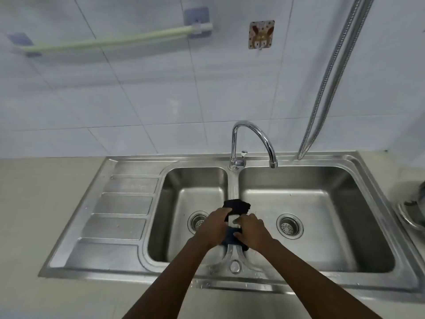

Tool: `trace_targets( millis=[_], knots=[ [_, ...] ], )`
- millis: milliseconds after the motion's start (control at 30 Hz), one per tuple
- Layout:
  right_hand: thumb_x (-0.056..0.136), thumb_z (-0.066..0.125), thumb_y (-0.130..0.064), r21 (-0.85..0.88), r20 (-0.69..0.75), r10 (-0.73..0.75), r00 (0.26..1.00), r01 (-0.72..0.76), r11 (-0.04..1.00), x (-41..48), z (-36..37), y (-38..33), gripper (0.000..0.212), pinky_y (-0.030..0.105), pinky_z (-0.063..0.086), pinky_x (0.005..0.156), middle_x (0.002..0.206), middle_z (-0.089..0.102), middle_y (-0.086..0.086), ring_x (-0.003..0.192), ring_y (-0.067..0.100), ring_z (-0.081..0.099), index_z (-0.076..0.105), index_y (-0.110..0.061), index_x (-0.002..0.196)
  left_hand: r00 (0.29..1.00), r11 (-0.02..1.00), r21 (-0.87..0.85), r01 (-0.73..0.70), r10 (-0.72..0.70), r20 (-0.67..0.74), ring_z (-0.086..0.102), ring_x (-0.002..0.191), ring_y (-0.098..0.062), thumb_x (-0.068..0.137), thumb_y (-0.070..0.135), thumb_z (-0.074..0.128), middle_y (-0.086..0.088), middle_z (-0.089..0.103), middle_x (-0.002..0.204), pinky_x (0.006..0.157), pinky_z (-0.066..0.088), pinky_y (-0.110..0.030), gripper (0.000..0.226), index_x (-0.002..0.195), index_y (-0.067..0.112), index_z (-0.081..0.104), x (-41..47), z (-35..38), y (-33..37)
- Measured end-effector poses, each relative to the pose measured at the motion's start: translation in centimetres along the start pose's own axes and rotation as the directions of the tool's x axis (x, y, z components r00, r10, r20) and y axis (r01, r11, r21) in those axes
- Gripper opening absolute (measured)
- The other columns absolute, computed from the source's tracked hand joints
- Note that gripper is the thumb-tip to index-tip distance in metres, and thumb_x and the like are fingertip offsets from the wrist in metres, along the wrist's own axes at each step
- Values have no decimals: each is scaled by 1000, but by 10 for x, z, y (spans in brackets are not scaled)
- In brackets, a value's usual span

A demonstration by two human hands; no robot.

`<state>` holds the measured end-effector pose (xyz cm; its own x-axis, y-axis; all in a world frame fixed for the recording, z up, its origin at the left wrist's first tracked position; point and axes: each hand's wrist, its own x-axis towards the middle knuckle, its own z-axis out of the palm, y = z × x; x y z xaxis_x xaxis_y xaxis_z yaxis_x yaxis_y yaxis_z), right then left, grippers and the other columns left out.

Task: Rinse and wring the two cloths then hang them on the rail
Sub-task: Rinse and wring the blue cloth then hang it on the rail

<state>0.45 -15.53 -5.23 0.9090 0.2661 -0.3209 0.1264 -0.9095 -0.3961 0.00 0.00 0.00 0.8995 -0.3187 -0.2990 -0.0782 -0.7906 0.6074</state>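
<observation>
A dark cloth lies bunched on the divider between the two basins of the steel sink. My left hand grips it from the left and my right hand from the right, both closed on the fabric. A white patch and a bluish fold show between my fingers; whether that is a second cloth I cannot tell. The pale green rail is fixed to the tiled wall at the upper left, with nothing on it. The chrome tap points over the right basin; no water is visible.
A ribbed draining board lies left of the basins. A flexible metal hose hangs down the wall at the right. A small animal-patterned hook is stuck on the tiles. A metal pot sits at the right edge.
</observation>
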Motion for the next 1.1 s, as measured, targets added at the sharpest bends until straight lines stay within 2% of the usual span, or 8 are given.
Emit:
trace_targets(
  millis=[100,333,433,567,800,900,1000,1100],
  knots=[
    [85,59,-32,-58,55,10,998,-6,998,0,7,-14,29,38,37,89,116,59,3,109,26,47,60,-21,112,1000,1000,1,2,-2,-11,46,127,-20,94,1,46,-8,46,143,102,32,-22,46,139,9,40,-1,-5,-6],
    [80,55,-11,-52,45,35,998,-33,998,2,19,-25,27,36,34,86,111,61,6,111,28,45,58,-17,106,997,996,-56,69,-71,-21,39,133,-14,97,11,48,-3,43,146,105,25,-17,45,140,17,39,-18,-8,-40],
    [73,58,-12,105,2,20,1000,-20,994,1,2,-30,26,36,40,82,104,63,1,104,26,50,63,-25,95,996,994,-74,85,-85,5,37,135,-14,93,20,57,-1,40,149,109,25,-22,54,143,21,35,-25,-15,-57],
    [68,60,-6,332,-162,-22,987,76,940,-7,-44,-47,24,34,49,76,88,64,-3,85,17,59,66,-25,81,996,987,-149,59,-49,73,31,140,-14,74,29,80,2,26,156,114,30,-30,97,149,23,19,-24,-37,-72],
    [81,64,-4,694,-298,98,950,144,706,-27,-120,-98,23,21,47,71,95,68,-1,91,11,62,65,-20,98,973,902,-379,-208,231,15,38,135,-2,64,25,89,14,38,149,107,40,-26,116,148,39,11,-19,-67,-51],
    [83,65,-6,775,-335,130,933,194,601,-30,-132,-114,23,28,52,77,97,68,6,91,18,64,65,-22,100,983,906,-383,-181,164,-78,54,108,14,66,23,87,23,55,123,88,47,-9,88,138,29,37,-18,-78,-39],
    [84,64,-5,848,-323,158,933,211,486,-30,-136,-124,18,41,54,87,99,68,15,95,28,65,65,-19,96,985,934,-329,-139,96,-142,64,65,-7,80,16,70,-10,72,84,72,59,-39,14,91,9,65,-20,-92,-32],
    [85,63,-6,882,-300,188,935,197,429,-25,-134,-123,15,46,56,89,103,67,17,97,30,66,64,-18,94,983,959,-252,-133,94,-160,66,76,-25,85,14,60,-18,69,87,79,55,-51,12,91,3,62,-23,-107,-31]
  ],
)
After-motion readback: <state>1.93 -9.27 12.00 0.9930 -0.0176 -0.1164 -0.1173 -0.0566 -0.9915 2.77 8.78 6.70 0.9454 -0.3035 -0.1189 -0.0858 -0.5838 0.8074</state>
